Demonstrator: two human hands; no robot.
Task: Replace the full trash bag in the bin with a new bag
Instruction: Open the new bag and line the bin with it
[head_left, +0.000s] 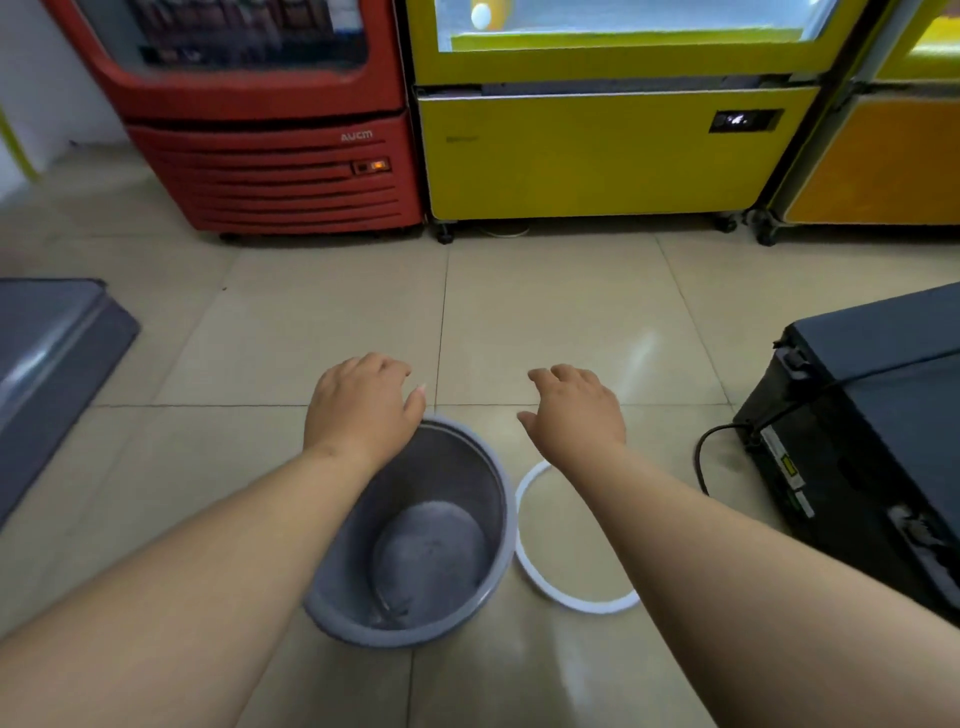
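Note:
A grey round bin (483, 525) stands on the tiled floor below me, with no bag inside; its bare bottom shows. A white ring (540, 577) lies flat on the floor right beside the bin, partly hidden under my right forearm. My left hand (358, 405) hovers over the bin's far left rim, palm down, fingers loosely curled and holding nothing. My right hand (576, 410) hangs beyond the ring, palm down, fingers apart and holding nothing. No trash bag is in view.
A red cooler (270, 156) and a yellow machine (597, 150) stand along the far wall, an orange one (883, 161) further right. A black unit with a cable (857, 447) sits at the right, a grey cabinet (47, 353) at the left.

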